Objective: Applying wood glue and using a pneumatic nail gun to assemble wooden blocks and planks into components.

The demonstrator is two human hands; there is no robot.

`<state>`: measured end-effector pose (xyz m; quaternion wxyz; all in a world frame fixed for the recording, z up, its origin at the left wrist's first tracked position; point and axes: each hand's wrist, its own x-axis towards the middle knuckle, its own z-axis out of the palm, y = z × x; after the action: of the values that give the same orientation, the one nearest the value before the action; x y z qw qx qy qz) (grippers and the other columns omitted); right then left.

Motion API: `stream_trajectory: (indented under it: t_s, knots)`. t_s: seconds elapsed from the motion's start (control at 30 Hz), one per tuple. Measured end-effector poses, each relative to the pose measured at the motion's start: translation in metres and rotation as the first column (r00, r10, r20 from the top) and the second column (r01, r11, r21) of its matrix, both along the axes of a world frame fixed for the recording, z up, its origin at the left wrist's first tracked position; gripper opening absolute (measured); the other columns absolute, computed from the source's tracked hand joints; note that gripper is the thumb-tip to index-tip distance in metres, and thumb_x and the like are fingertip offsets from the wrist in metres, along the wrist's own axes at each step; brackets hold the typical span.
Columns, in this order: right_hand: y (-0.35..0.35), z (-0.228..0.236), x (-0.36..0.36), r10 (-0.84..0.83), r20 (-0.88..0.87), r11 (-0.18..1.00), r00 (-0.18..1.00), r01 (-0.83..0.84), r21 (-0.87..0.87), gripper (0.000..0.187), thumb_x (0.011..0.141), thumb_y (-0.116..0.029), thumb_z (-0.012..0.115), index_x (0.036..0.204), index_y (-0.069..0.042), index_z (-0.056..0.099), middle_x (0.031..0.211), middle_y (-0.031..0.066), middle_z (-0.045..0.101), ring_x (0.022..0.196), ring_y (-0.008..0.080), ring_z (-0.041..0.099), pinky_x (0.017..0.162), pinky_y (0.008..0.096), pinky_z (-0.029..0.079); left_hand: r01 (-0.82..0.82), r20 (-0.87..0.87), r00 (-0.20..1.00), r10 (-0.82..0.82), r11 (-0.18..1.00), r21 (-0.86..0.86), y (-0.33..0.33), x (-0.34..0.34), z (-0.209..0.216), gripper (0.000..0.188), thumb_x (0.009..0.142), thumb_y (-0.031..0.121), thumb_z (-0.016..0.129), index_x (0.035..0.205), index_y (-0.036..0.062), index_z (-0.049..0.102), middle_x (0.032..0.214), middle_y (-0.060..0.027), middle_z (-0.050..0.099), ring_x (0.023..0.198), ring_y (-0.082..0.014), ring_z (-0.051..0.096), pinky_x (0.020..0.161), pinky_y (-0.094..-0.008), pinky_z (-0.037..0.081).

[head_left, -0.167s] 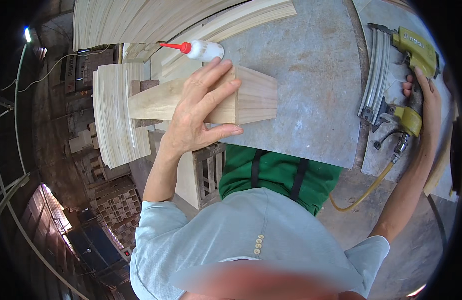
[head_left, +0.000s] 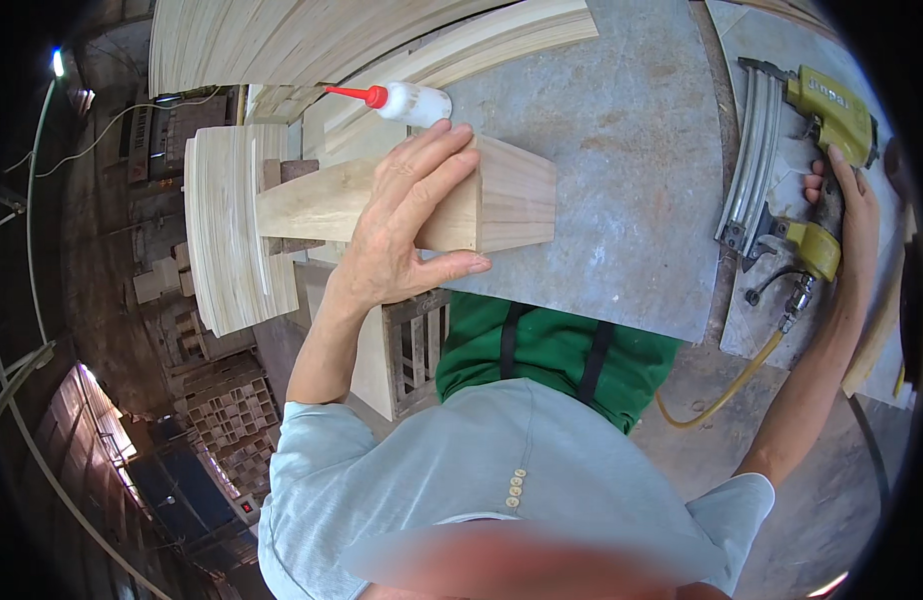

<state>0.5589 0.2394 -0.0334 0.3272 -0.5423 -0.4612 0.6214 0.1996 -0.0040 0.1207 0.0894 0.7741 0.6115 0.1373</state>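
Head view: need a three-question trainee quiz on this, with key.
1. Which hand holds the yellow-green air tool?
2. True or false: the white bottle stands upright.
3. The left hand touches: A) the air hose; B) the tapered wooden piece; C) the green garment.

Key:
1. The right hand.
2. False; it lies on its side, red nozzle toward the picture's left.
3. B.

Left hand (head_left: pixel 397 225) holds wood (head_left: pixel 519 195), right hand (head_left: pixel 858 205) grips nailer (head_left: pixel 830 108).
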Motion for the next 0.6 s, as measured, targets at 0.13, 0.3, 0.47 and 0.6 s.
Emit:
stream_trajectory:
  t_s: [0.13, 0.3, 0.47, 0.6]
  knots:
    - [0.0, -0.004, 0.001, 0.006, -0.027, 1.0, 1.0, -0.006, 0.006, 0.037, 0.087, -0.036, 0.064, 0.091, 0.001, 0.061, 0.073, 0.0061, 0.063, 0.06, 0.009, 0.058, 0.057, 0.0182, 0.045, -0.023, 0.043, 0.999, 0.022, 1.0, 0.005, -0.003, -0.002, -0.001, 0.081, 0.066, 0.046, 0.076, 0.13, 0.0032, 0.049, 0.136, -0.0166, 0.045, 0.129, -0.0351, 0.04, 0.104, -0.0483, 0.032]
    - [-0.004, 0.009, -0.004, -0.006, -0.017, 0.998, 1.0, 0.007, 0.061, 0.035, 0.088, -0.034, 0.063, 0.09, 0.001, 0.06, 0.072, 0.0064, 0.062, 0.059, 0.0109, 0.059, 0.056, 0.0204, 0.046, -0.063, 0.037, 0.998, 0.058, 0.989, 0.137, -0.021, -0.004, 0.004, 0.071, 0.07, 0.038, 0.076, 0.127, 0.003, 0.051, 0.134, -0.0164, 0.047, 0.123, -0.0342, 0.045, 0.099, -0.0458, 0.038]
    - [-0.002, 0.007, -0.009, -0.016, 0.015, 0.998, 1.0, 0.015, 0.066, 0.035, 0.089, -0.034, 0.061, 0.092, 0.001, 0.059, 0.073, 0.0076, 0.062, 0.057, 0.0124, 0.059, 0.053, 0.0226, 0.048, -0.512, 0.443, 0.827, 0.347, 0.789, 0.34, -0.094, -0.022, -0.027, 0.027, 0.081, 0.001, 0.066, 0.106, -0.0007, 0.059, 0.107, -0.013, 0.061, 0.092, -0.0222, 0.06, 0.082, -0.0323, 0.049]
    - [0.003, 0.021, -0.024, 0.041, -0.033, 0.994, 0.999, -0.038, 0.104, 0.034, 0.09, -0.033, 0.06, 0.091, 0.0, 0.059, 0.073, 0.0076, 0.061, 0.058, 0.0146, 0.059, 0.055, 0.0264, 0.05, -0.749, 0.925, 0.247, 0.29, 0.662, -0.007, -0.141, -0.022, -0.051, 0.016, 0.086, 0.002, 0.061, 0.102, 0.0003, 0.058, 0.098, -0.0096, 0.061, 0.084, -0.0164, 0.061, 0.079, -0.0293, 0.049]
